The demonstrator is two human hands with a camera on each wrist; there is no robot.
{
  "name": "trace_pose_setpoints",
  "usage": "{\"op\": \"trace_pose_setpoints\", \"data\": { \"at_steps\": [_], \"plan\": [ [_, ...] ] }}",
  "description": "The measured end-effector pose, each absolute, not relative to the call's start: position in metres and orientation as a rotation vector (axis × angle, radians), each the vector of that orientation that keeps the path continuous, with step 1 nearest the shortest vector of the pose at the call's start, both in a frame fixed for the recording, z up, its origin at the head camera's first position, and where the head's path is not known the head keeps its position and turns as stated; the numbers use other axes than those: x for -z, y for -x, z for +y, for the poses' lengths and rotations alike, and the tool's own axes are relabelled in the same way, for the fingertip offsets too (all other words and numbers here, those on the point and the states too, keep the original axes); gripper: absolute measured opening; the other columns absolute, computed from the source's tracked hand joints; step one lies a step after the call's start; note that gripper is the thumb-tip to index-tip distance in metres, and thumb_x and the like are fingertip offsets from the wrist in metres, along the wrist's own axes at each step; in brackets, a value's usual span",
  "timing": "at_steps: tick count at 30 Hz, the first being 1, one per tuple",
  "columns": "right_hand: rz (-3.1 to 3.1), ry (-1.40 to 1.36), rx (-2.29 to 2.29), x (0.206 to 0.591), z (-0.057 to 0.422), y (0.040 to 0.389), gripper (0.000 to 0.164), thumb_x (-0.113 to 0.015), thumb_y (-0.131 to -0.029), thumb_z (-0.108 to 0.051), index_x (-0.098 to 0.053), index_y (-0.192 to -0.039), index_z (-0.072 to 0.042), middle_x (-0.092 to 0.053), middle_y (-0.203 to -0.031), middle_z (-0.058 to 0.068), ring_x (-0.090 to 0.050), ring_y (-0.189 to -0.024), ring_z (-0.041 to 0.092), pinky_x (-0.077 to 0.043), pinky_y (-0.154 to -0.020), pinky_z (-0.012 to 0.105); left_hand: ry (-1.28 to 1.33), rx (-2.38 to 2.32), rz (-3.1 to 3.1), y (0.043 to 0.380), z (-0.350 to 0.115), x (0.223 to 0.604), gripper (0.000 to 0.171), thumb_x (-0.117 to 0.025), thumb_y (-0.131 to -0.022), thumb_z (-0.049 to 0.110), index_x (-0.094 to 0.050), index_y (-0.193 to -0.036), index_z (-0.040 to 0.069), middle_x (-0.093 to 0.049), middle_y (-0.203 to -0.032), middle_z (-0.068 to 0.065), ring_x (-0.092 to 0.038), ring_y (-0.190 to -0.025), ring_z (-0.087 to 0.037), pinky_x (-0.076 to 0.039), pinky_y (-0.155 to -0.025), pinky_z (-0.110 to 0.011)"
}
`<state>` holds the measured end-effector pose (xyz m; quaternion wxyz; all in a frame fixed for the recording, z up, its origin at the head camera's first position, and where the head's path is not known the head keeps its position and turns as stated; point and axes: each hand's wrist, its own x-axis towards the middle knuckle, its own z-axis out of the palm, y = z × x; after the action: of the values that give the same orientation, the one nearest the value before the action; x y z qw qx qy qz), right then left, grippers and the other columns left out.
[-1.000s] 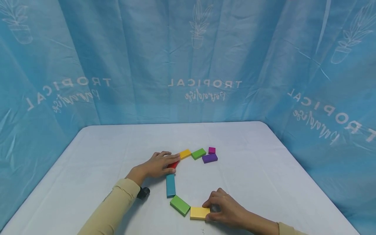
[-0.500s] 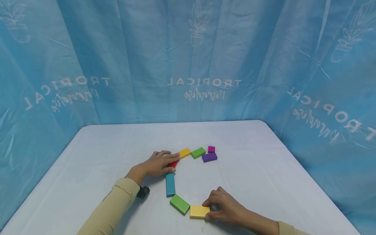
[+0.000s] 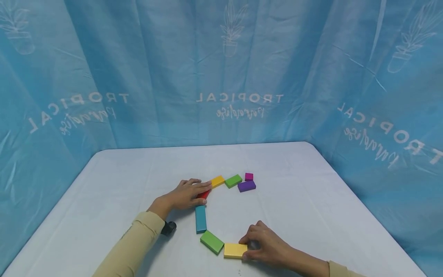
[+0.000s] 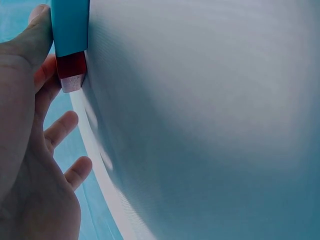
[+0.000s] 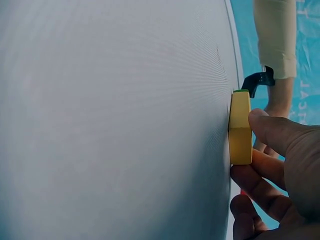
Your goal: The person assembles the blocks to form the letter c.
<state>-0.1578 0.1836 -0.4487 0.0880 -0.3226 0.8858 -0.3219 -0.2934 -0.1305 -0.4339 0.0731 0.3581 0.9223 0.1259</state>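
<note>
My left hand (image 3: 185, 194) spans a red block (image 3: 204, 194) in the head view, thumb at its near end and fingers at its far end. Much of that block is hidden; its end (image 4: 73, 70) shows below the blue block (image 4: 70, 27) in the left wrist view. My right hand (image 3: 264, 246) pinches the right end of a yellow block (image 3: 235, 251) lying flat at the front, thumb on the near side and a finger on the far side. A green block (image 3: 212, 242) meets the yellow block's left end at a corner and leads up to the blue block.
Beyond the red block a yellow-orange block (image 3: 218, 181) and a second green block (image 3: 233, 181) continue the curved row. A purple block (image 3: 247, 186) and a small magenta block (image 3: 249, 176) lie at its far right end. Blue curtain (image 3: 221, 77) surrounds the white table (image 3: 311, 192).
</note>
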Motion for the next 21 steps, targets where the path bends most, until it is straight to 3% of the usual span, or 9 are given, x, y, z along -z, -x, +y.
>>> {"op": "trace_pose_setpoints", "data": {
  "at_steps": [21],
  "plan": [
    [2.652, 0.987, 0.995, 0.4442, 0.1852, 0.1616, 0.030, -0.075, -0.082, -0.039, -0.072, -0.106, -0.020, -0.058, -0.094, -0.019, -0.046, -0.087, 0.007, -0.042, -0.074, 0.023, -1.053, -0.335, 2.791, 0.2960, -0.1297, 0.4379, 0.065, -0.057, -0.094, 0.046, -0.034, -0.151, 0.022, -0.028, -0.155, 0.004, -0.024, -0.138, -0.029, -0.020, -0.107, -0.054]
  ]
}}
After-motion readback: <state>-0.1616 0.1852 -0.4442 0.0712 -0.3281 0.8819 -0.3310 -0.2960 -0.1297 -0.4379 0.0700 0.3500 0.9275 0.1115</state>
